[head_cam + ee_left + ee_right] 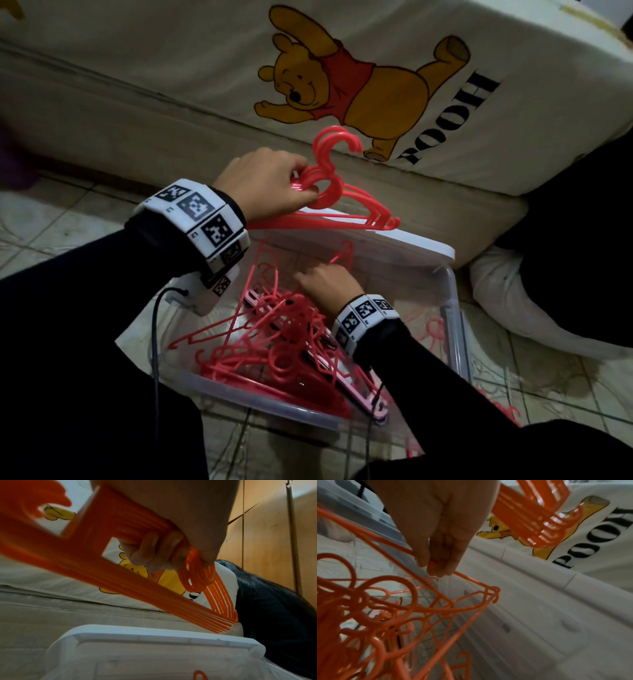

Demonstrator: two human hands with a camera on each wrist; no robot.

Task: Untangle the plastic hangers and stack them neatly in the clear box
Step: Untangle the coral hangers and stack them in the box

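**Pulling One More Hanger Out of the Mess**

I am in the middle of sorting. My left hand (pixel 265 181) is closed around a neat bunch of hangers (pixel 342 205), all lined up together. I hold that bunch up above the far edge of the clear box (pixel 457 325), over the white lid (pixel 411 241) that leans there.

My right hand (pixel 327 282) is down inside the box. Its fingertips (pixel 436 566) pinch the thin bar of 1 hanger (pixel 467 586) that sticks up from the tangled pile (pixel 274 339). The pile fills the near half of the box, with hooks and bars all crossed over each other.

Next I think I must lift this hanger slowly and wiggle it, because other hooks seem caught on it. Once free, it can join the bunch above the box.
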